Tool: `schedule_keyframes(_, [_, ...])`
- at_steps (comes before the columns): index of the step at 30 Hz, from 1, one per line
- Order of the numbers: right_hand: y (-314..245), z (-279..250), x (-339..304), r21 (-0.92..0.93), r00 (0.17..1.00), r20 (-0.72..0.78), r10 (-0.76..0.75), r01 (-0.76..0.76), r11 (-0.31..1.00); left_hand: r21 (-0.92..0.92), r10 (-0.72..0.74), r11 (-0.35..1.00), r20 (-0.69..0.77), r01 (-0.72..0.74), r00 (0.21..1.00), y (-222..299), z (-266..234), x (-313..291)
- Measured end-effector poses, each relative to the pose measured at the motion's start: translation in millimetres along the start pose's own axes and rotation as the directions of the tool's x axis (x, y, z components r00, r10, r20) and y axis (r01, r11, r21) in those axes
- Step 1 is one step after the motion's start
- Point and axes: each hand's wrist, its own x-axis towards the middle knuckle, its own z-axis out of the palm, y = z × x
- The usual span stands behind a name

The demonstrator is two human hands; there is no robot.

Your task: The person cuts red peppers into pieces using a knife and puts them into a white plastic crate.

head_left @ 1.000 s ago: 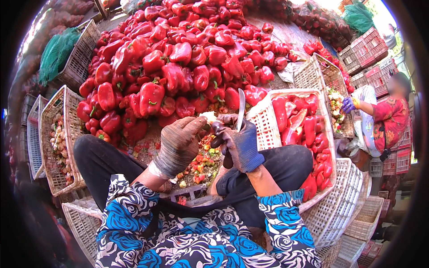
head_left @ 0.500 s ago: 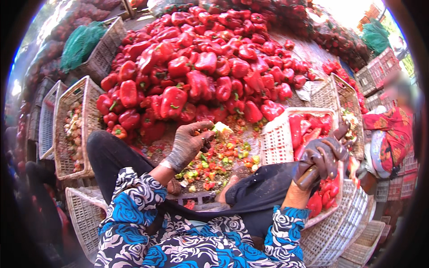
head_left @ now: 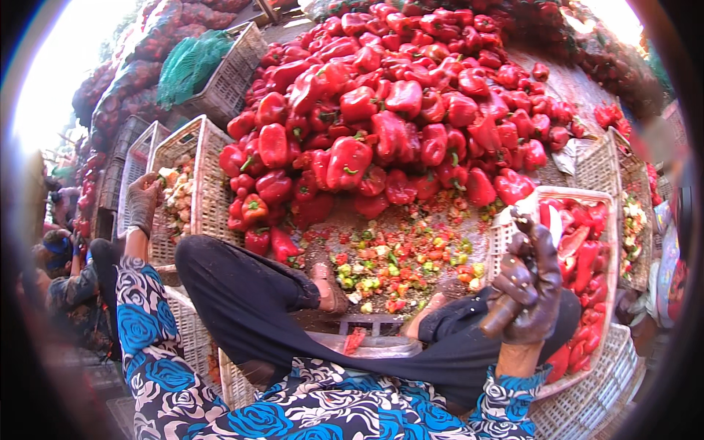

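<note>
My left hand [head_left: 143,202], in a pale grey glove, is at the left side of a crate of pepper scraps [head_left: 176,192]. Its fingers look bent loosely apart, and I make out nothing in them. In front of the crate of red pepper pieces [head_left: 587,253], my right hand [head_left: 524,282] wears a dark, wet glove. Its fingers wrap a short brown handle [head_left: 496,317], whose lower end sticks out below the fist; whatever blade or tip it has is hidden. A large heap of whole red bell peppers [head_left: 352,161] lies ahead of me.
Chopped pepper bits [head_left: 396,271] litter the ground between my feet. A crate holding a green net [head_left: 194,66] stands behind the scraps crate. More plastic crates [head_left: 598,381] are stacked at lower right. Another person [head_left: 81,275] is at far left, and filled net sacks line the back.
My left hand has moved from the middle to the scraps crate on the left; the pale pepper core it held is no longer seen in it. My right hand keeps hold of the handle.
</note>
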Motion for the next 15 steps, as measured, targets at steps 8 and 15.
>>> schedule_keyframes(8, [9, 9, 3, -0.207, 0.996, -0.080, -0.049, 0.032, 0.978, 0.461, 0.316, 0.819, 0.133, -0.341, 0.939, -13, 108, 18])
schedule_keyframes(15, [25, 7, 19, -0.277, 0.960, -0.277, -0.039, -0.041, 0.960, 0.014, 0.076, 0.996, 0.305, -0.085, 0.949, -47, 320, 67])
